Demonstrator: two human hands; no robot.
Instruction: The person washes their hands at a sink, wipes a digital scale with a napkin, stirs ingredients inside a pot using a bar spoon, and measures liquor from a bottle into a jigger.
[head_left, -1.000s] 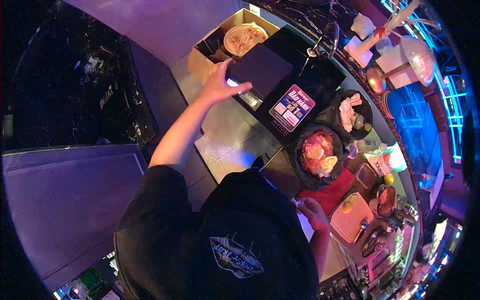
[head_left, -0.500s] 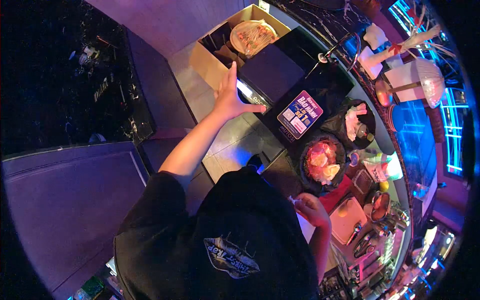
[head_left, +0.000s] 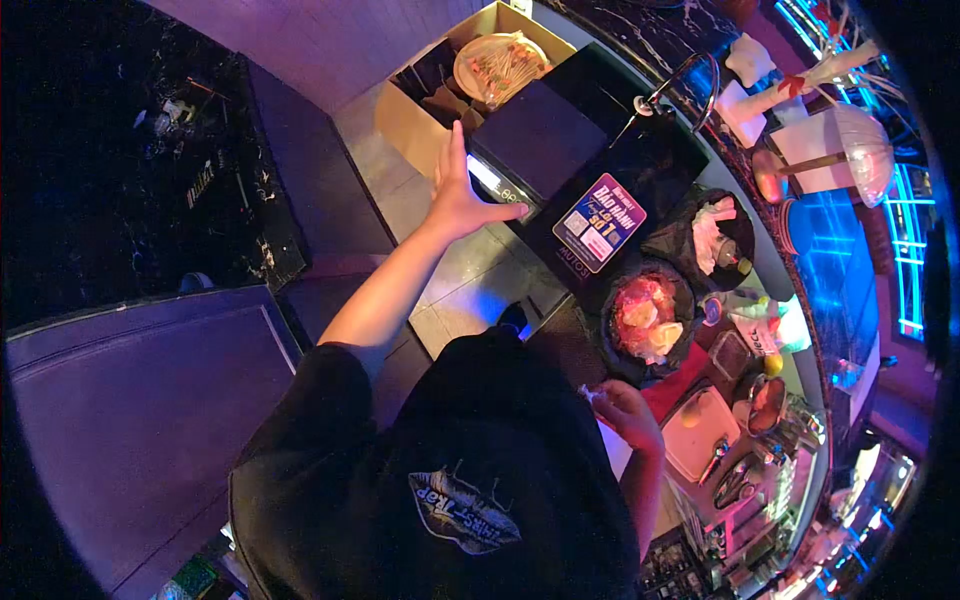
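My left hand point(head_left: 462, 198) is stretched out with thumb and fingers spread, at the lit front panel of a black appliance point(head_left: 545, 140). The thumb reaches the panel's right end, near the glowing symbols; whether it presses there I cannot tell. A sticker with large lettering point(head_left: 600, 223) is on the appliance's dark surface, and a curved metal tap point(head_left: 645, 105) rises behind it. Low on the right, close to my dark shirt, my right hand point(head_left: 625, 412) is closed, with a small pale bit showing at its fingertips that is too small to name.
A cardboard box point(head_left: 410, 135) holding a round tray of picks point(head_left: 500, 68) stands beyond the appliance. Along the counter are two black-lined bins point(head_left: 690, 330) with waste, a cutting board point(head_left: 700, 432), a yellow fruit point(head_left: 773, 364) and a lamp point(head_left: 860, 160). A dark panel point(head_left: 150, 390) lies left.
The view has shifted slightly. My left hand keeps its spread pose at the panel, and my right hand stays closed near my body.
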